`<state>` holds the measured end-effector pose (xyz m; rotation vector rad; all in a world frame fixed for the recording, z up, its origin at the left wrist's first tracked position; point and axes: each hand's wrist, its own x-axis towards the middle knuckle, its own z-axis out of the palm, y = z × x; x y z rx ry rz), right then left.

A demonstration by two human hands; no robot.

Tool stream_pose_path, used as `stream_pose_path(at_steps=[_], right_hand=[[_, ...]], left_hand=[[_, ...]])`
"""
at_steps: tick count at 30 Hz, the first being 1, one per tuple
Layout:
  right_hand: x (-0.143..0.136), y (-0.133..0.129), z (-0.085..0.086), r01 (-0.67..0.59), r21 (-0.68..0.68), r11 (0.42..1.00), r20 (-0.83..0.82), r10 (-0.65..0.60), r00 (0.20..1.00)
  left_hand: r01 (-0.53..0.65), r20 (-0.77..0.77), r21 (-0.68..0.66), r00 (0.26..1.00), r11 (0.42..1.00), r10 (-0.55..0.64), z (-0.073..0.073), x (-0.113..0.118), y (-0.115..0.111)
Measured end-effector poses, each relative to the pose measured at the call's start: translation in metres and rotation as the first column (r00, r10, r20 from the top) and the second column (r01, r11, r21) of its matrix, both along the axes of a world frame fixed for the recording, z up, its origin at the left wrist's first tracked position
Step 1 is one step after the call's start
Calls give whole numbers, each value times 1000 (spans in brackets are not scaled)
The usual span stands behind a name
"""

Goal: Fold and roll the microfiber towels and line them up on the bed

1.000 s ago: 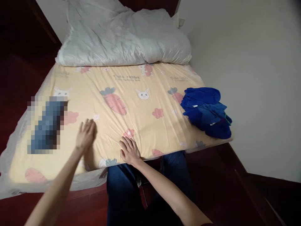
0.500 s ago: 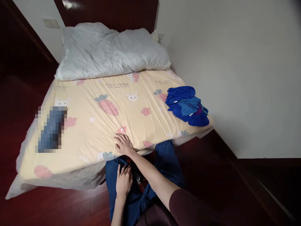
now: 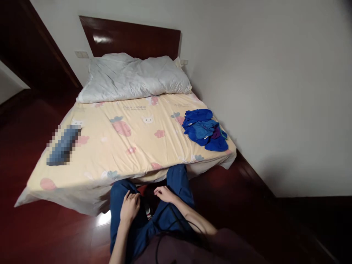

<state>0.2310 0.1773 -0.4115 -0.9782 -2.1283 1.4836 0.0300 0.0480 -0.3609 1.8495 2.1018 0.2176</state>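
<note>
– and here's the left hand (image 3: 130, 206), down on the left thigh of the blue trousers (image 3: 118, 209)! how are the fingers?
– bent a little, just slightly apart, back of the hand up.
– and the right hand (image 3: 164, 194)?
– over by the inside of the right thigh, fingers loosely curled, narrow gaps between them. whether it touches the trousers, i can't tell.
– where's the sheet (image 3: 96, 157)?
– right in front of the knees, spread over the bed, yellow with carrots and rabbits, creases running across it, its pale edge hanging down at the near side. both hands are apart from it!
– what's on top?
– pale quilt (image 3: 132, 79) bunched at the far end, up by the dark headboard (image 3: 137, 38). blue clothes (image 3: 203, 130) in a crumpled heap on the right, near the corner.
– and on the left?
– a blue-grey thing (image 3: 64, 145) lying slantwise, too pixelated to name!
</note>
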Motion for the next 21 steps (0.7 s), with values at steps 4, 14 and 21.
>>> stream_pose_path(at_steps=[4,14,21], right_hand=[[28,4,2,133,-228,965,-67,-151,986],[24,11,14,222,-391,893,-202,-318,926],[77,127,68,447,-403,798,-336,-584,739]], left_hand=[[55,-36,-90,998,994,-59,-1,22,5],[216,52,-442,975,871,-215,-7,117,23],[289,104,-490,956,822,-274,-26,129,23]])
